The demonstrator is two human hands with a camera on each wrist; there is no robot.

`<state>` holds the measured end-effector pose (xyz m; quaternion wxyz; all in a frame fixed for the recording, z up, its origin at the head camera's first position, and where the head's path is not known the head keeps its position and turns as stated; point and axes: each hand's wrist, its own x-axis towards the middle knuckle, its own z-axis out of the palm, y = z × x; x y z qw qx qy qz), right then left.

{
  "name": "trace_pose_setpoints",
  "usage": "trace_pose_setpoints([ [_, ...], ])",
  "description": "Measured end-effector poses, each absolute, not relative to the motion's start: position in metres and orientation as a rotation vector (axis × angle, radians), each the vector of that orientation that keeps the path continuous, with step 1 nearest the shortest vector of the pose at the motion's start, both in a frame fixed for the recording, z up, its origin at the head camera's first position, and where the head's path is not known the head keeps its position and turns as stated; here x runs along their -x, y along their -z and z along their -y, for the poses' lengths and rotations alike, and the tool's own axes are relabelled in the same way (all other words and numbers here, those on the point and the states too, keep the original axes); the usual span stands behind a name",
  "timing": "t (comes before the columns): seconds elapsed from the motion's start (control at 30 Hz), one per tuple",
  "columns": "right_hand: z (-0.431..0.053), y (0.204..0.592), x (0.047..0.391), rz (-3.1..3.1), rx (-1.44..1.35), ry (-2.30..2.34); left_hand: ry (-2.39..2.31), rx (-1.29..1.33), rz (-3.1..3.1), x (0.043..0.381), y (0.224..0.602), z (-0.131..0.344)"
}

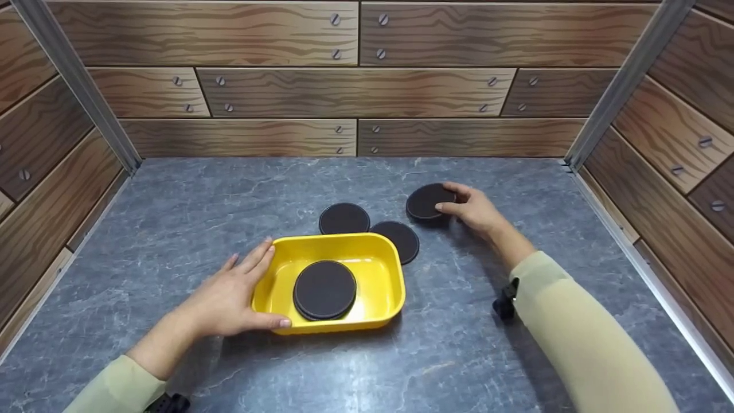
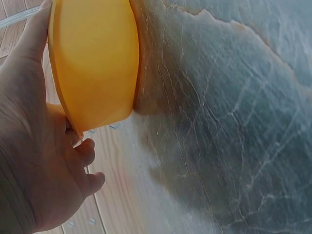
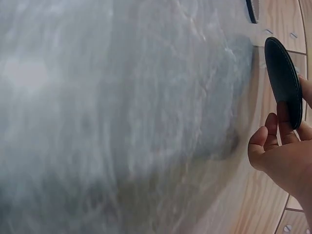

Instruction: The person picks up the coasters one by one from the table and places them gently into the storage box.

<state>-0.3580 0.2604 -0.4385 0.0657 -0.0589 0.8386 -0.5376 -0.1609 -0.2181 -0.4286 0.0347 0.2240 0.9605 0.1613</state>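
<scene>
A yellow plastic tub [image 1: 378, 282] stands on the table, with a small stack of round black coasters [image 1: 325, 289] lying inside it. My left hand [image 1: 232, 295] grips the tub's left end, thumb on the near rim and fingers at the far left corner. In the left wrist view the tub's outer wall [image 2: 97, 63] shows beside the palm. Beyond the tub, my right hand [image 1: 473, 212] pinches a round black coaster [image 1: 425, 202] by its right edge. The right wrist view shows that coaster edge-on, raised between thumb and fingers.
Two more black coasters lie on the table behind the tub, one at its back rim [image 1: 344, 218] and another coaster [image 1: 399, 241] by its back right corner. Wood-patterned panels [image 1: 355, 92] enclose the grey marbled table [image 1: 229, 189] at the back and sides.
</scene>
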Motion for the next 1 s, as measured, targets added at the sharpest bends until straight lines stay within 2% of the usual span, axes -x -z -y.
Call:
trace_pose_setpoints([
  [0.4,-0.265,0.42,0.343,-2.503,0.24,1.626,-0.506,-0.695,-2.945,0.162,0.428,0.219],
  [1.0,-0.239,0.391,0.314,-2.426,0.454,1.738,-0.502,-0.675,-2.942,0.162,0.429,0.218],
])
